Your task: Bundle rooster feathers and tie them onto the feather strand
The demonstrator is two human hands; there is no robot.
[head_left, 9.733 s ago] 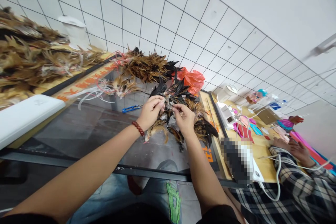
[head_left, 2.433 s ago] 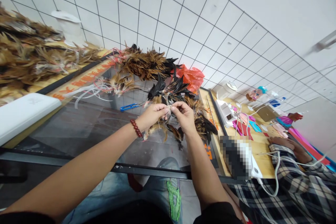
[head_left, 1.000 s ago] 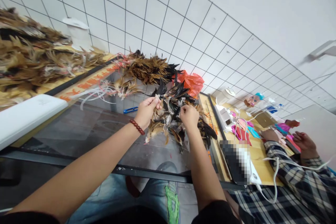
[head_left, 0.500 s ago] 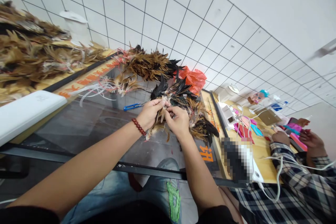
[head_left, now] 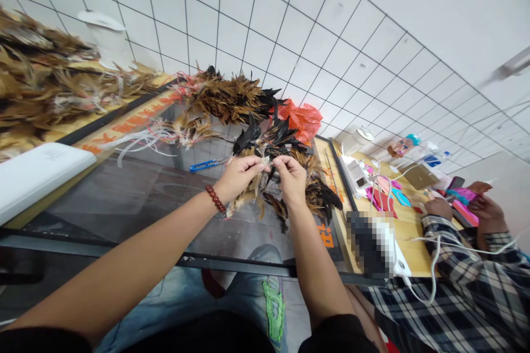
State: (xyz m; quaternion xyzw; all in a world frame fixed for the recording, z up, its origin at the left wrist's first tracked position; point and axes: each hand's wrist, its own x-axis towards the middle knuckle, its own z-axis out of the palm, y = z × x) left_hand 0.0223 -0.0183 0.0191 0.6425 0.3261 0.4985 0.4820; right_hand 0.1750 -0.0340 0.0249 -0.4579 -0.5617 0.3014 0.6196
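My left hand (head_left: 240,176) is closed in a pinch on the pale quill ends of a feather bundle (head_left: 257,182), above the glass tabletop. Close beside it, the thumb and fingers of my right hand (head_left: 292,181) press together; what lies between those fingertips is too small to make out. Black and brown feathers (head_left: 285,135) spread behind and to the right of both hands. Blue thread snips (head_left: 202,166) lie just left of my left hand.
Feather piles (head_left: 37,83) cover the left side, near a white box-shaped device (head_left: 45,176). A brown feather bunch (head_left: 227,96) and red plastic bag (head_left: 298,118) lie at the back by the wire grid. At right, a co-worker's plaid sleeve (head_left: 447,253) rests near cables and colourful pieces.
My right hand has moved up and a little right, its fingertips now apart from my left fingertips. My left hand keeps its pinch. The whole view has shifted slightly.
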